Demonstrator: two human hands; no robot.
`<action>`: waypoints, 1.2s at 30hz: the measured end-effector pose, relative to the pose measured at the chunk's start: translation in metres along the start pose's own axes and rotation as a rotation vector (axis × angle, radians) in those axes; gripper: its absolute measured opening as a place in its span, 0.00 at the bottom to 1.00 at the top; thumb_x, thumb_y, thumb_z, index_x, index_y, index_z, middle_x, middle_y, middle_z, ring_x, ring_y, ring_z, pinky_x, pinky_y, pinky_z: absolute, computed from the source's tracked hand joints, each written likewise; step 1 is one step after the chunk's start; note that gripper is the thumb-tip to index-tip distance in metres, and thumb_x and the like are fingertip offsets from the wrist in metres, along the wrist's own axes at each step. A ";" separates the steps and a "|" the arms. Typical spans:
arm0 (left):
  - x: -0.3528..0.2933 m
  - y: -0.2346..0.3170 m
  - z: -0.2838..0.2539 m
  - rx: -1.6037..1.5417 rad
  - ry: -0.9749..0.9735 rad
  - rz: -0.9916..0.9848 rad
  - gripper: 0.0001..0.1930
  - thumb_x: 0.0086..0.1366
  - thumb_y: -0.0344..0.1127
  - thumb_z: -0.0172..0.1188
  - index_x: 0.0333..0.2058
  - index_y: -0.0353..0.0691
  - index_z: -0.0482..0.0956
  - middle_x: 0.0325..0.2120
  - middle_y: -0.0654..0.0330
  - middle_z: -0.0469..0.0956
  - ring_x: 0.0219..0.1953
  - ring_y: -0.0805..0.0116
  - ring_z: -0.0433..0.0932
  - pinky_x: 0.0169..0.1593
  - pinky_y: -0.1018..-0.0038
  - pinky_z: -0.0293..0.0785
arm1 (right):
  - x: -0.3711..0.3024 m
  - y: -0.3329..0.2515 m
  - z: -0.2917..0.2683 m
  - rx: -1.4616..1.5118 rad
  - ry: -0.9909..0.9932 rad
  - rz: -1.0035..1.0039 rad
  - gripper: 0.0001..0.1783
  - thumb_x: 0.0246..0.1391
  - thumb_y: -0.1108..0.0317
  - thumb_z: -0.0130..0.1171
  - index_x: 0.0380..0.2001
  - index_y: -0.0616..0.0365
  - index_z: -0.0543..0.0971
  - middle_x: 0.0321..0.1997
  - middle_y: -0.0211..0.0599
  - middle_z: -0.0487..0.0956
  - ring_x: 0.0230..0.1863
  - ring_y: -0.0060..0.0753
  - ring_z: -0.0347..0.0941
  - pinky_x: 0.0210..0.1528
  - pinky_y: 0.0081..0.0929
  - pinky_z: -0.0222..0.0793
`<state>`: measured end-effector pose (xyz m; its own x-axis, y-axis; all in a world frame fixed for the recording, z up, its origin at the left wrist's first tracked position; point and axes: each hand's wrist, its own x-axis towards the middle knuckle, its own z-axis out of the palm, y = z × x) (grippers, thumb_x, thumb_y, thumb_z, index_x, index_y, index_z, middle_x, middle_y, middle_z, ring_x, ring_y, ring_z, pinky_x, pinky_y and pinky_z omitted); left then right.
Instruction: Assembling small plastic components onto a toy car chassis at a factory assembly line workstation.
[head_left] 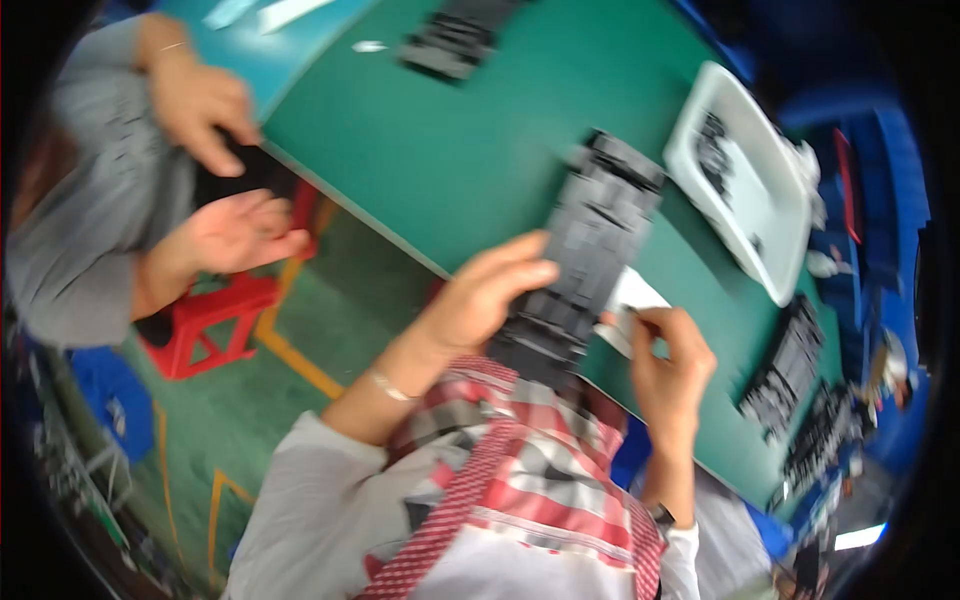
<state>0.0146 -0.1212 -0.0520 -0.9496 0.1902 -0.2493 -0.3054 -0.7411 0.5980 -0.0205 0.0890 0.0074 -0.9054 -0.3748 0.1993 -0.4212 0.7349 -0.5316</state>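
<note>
My left hand (490, 290) grips a long dark grey moulded plastic part (595, 230) by its left side, the thumb lying over its edge. The part looks like a toy vehicle chassis and tilts away from me, its near end close to my apron. On its right side is my right hand (675, 360), thumb and fingers pinched together near the part's lower edge. A tiny dark thing seems to sit at those fingertips, too small and blurred to name. Beneath lies a white sheet (635, 300), partly hidden by the part.
On the green table (420, 150) stands a white tray (745, 185) with small black pieces. Similar dark parts lie at the right (790, 365) and far side (460, 40). At left sits another person in grey, hands (240, 230) raised, beside a red stool (220, 320).
</note>
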 end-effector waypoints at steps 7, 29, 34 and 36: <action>0.002 0.009 0.012 -0.168 -0.248 0.065 0.20 0.69 0.33 0.42 0.56 0.29 0.64 0.42 0.53 0.77 0.42 0.68 0.79 0.49 0.74 0.74 | -0.002 -0.004 -0.001 -0.012 0.013 0.019 0.07 0.44 0.85 0.58 0.26 0.62 0.75 0.22 0.36 0.74 0.22 0.29 0.71 0.28 0.24 0.67; -0.004 0.016 0.015 -0.128 -0.161 0.021 0.22 0.68 0.32 0.41 0.57 0.25 0.61 0.47 0.47 0.75 0.45 0.59 0.79 0.51 0.69 0.75 | 0.001 -0.001 0.001 0.044 0.005 -0.004 0.06 0.44 0.84 0.60 0.26 0.63 0.77 0.24 0.37 0.78 0.23 0.28 0.74 0.29 0.23 0.70; 0.001 0.010 0.012 -0.053 -0.172 0.032 0.26 0.67 0.39 0.41 0.57 0.24 0.58 0.45 0.36 0.74 0.44 0.44 0.79 0.49 0.57 0.77 | -0.001 -0.002 0.000 0.046 0.013 0.001 0.06 0.44 0.84 0.61 0.25 0.63 0.77 0.24 0.36 0.78 0.23 0.27 0.73 0.28 0.22 0.69; 0.002 0.006 0.007 0.020 -0.139 0.056 0.26 0.67 0.38 0.41 0.57 0.24 0.58 0.45 0.36 0.74 0.45 0.44 0.79 0.49 0.57 0.77 | -0.001 0.000 -0.001 0.040 0.005 -0.006 0.05 0.44 0.83 0.61 0.25 0.63 0.77 0.24 0.35 0.78 0.23 0.26 0.73 0.29 0.21 0.69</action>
<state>0.0108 -0.1206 -0.0436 -0.9655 0.2372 -0.1078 -0.2515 -0.7405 0.6232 -0.0192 0.0900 0.0081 -0.9033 -0.3758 0.2068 -0.4240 0.7093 -0.5632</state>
